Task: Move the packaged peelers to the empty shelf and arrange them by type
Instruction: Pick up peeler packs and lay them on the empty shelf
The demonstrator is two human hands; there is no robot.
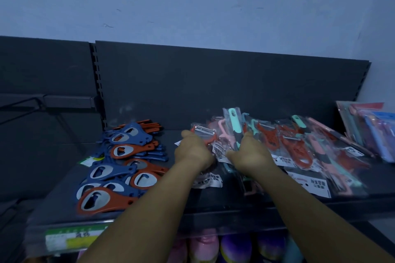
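Note:
A heap of packaged peelers (pixel 297 145) in clear bags, red, pink and teal, lies across the right half of a dark shelf (pixel 192 200). My left hand (pixel 193 151) is closed on a packaged red peeler (pixel 206 135) with a metal blade at the heap's left end. Close beside it, my right hand (pixel 251 153) grips a packaged peeler with a teal and grey handle (pixel 235 128). White labels of more packets show under both wrists.
Blue and orange bottle openers (pixel 119 168) are piled on the shelf's left half. Flat coloured packets (pixel 367 130) lean at the far right. The shelf's dark back panel (pixel 213 83) rises behind. Pink and purple items (pixel 230 247) sit on the shelf below.

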